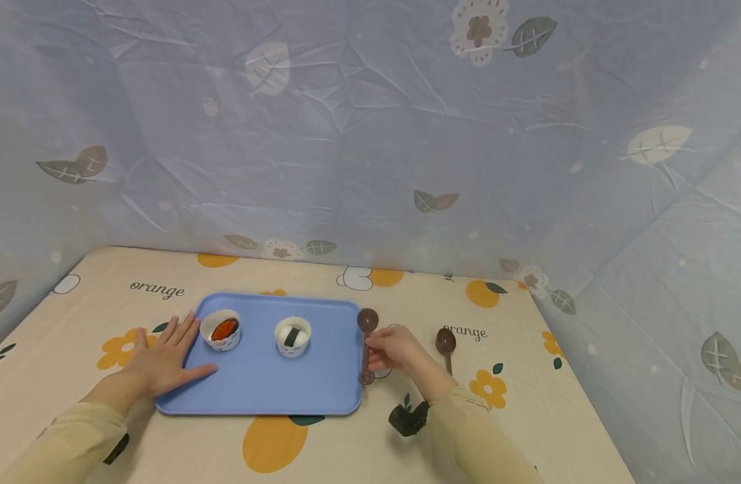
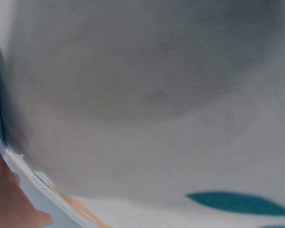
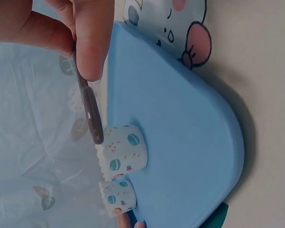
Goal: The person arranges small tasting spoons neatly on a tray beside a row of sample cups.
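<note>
A blue tray (image 1: 267, 393) lies on the table with two patterned paper cups on it. Inside the left cup (image 1: 224, 346) is a red-topped sushi piece (image 1: 226, 329); the right cup (image 1: 293, 352) holds a white one with a dark band (image 1: 292, 337). My left hand (image 1: 159, 366), fingers spread, rests at the tray's left side near the left cup. At the tray's right edge, my right hand (image 1: 397, 349) pinches the handle of a brown double-ended measuring spoon (image 1: 367, 319). In the right wrist view, thumb and fingers grip the spoon (image 3: 91, 114) above the tray.
Another brown spoon (image 1: 446, 341) lies on the table to the right, partly hidden by the right forearm. A patterned cloth (image 1: 310, 457) covers the table. Grey-blue fabric (image 1: 346, 134) hangs behind it and at the sides.
</note>
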Demonstrator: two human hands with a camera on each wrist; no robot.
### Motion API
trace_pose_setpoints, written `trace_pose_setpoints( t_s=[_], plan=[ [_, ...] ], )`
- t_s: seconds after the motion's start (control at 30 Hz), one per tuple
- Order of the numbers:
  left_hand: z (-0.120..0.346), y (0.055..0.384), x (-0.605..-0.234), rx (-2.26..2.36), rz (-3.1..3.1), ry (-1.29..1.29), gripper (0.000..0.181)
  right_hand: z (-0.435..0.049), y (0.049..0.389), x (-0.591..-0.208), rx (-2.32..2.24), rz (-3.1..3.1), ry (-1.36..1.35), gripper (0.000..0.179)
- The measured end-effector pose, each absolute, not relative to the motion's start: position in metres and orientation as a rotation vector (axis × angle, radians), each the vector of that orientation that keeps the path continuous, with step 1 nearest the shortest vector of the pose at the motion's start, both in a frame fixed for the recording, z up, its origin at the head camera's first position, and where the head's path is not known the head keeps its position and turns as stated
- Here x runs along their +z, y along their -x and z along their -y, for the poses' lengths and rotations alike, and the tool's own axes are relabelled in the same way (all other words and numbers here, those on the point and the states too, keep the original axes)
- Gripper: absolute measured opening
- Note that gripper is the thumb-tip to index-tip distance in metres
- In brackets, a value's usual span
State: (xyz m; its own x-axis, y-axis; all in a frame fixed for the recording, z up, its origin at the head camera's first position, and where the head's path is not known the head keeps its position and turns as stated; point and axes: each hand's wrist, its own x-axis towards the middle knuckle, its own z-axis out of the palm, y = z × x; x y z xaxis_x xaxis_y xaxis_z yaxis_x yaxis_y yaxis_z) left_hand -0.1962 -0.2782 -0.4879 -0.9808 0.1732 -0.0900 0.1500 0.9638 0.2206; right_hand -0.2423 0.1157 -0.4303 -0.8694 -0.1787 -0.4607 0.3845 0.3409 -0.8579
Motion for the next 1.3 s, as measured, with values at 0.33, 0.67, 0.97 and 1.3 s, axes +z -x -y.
trace_pose_setpoints(
  t_s=[0.33, 0.67, 0.97, 1.3],
  plan=[
    [0.277, 0.197, -0.486, 0.325, -2.997, -0.254, 0.103, -0.111, 0.240, -0.425, -1.562, -2.117, -0.134, 0.026],
    [0.279, 0.199, -0.488, 0.367, -2.973, -0.258, 0.105, -0.101, 0.241, -0.418, -1.581, -2.097, -0.142, 0.022],
    [0.279, 0.198, -0.489, 0.335, -2.999, -0.244, 0.105, -0.091, 0.240, -0.412, -1.557, -2.115, -0.148, 0.025],
    [0.278, 0.196, -0.486, 0.323, -2.998, -0.245, 0.103, -0.082, 0.240, -0.408, -1.615, -2.092, -0.144, 0.026]
  ],
)
